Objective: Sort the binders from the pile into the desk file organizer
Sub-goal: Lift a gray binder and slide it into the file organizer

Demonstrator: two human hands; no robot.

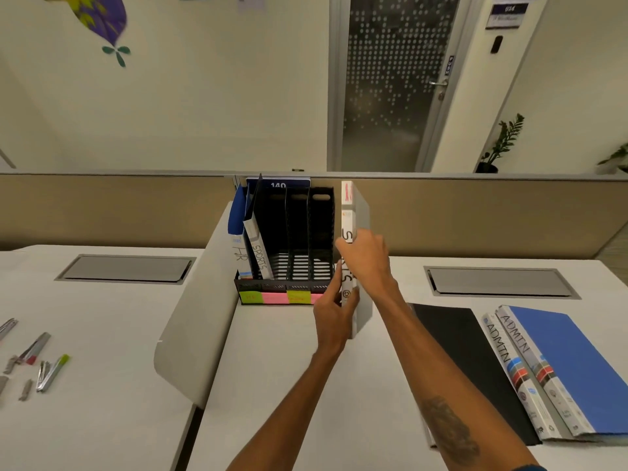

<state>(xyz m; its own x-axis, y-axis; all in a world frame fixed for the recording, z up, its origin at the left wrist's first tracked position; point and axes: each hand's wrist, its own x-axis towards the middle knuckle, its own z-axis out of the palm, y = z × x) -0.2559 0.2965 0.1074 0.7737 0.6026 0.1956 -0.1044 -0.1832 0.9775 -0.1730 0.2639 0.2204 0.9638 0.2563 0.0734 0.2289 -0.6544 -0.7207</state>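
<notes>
Presently, we note the grey, white-spined binder (pixel 347 212) held upright just right of the black slotted plastic file organizer (pixel 323 229), right hand (pixel 367 260) wrapped round its spine, left hand (pixel 331 314) gripping lower down. We advise keeping it vertical, clearing the organizer's front lip, then lowering squarely.

Light is even, diffuse and moderately bright, with a warm greenish cast. Shadows on my desk (pixel 289 385) are faint and soft-edged. Wide-angle distortion bows the partition (pixel 102 205) and tilts the glass door (pixel 390 83). Motion blur softens the wall decal (pixel 102 15) and my right hand (pixel 367 260).
</notes>
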